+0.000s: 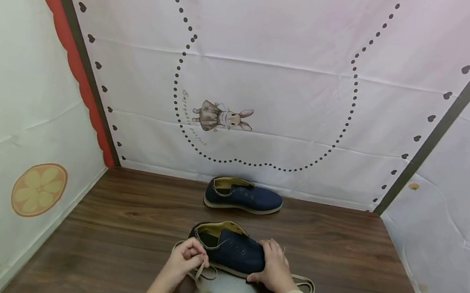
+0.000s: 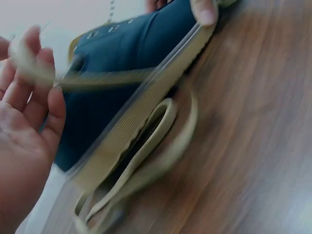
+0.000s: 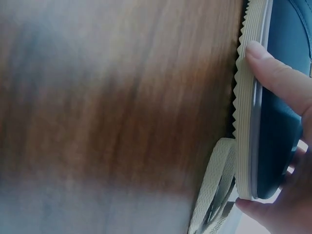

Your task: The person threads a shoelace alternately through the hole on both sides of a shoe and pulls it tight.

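A navy shoe [image 1: 237, 258] with a tan sole lies nearest me, toe to the right, its eyelets without a lace. My right hand [image 1: 275, 267] grips the toe, with the thumb [image 3: 273, 73] pressed along the sole edge in the right wrist view. By the heel, my left hand [image 1: 185, 259] pinches a beige shoelace [image 1: 200, 272] between thumb and fingers. The held lace is blurred in the left wrist view, crossing in front of the shoe's side. More lace [image 2: 161, 122] lies in loops beside the sole.
A matching navy shoe [image 1: 263, 200] stands behind, near the back wall, also toe right and without a lace. Looped beige lace [image 1: 309, 286] lies right of my right hand. Printed fabric walls [image 1: 266, 97] enclose the brown wooden table [image 1: 135, 222] on three sides.
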The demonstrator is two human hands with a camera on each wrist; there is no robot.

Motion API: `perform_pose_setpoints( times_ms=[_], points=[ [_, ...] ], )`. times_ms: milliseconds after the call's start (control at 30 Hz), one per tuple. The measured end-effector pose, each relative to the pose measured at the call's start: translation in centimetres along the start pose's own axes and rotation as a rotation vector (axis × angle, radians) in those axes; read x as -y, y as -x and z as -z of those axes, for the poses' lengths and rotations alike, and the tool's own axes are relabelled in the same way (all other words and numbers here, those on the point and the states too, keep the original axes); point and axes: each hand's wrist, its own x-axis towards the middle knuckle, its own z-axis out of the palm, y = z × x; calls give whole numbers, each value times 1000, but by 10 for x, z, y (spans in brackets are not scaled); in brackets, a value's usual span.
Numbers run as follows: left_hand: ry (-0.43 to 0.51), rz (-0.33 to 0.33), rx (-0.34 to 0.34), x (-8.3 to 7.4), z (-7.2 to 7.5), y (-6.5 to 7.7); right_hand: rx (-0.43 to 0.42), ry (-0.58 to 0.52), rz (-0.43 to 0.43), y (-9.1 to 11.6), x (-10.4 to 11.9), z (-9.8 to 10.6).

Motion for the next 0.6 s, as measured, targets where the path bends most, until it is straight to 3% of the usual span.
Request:
perform_pose_setpoints(
  times_ms=[100, 300, 433, 600],
  points=[
    [-43, 45, -69, 5, -15, -4, -17, 6, 6, 3, 3, -1],
    [-108, 183, -272, 10, -51, -10, -15, 16, 39, 6, 7, 4],
    [-183, 145, -422, 22, -72, -12, 6, -90, 83, 7, 5, 10],
    [-335, 113, -573, 38, -89, -12, -162, -365, 116, 9, 12, 10]
  ],
)
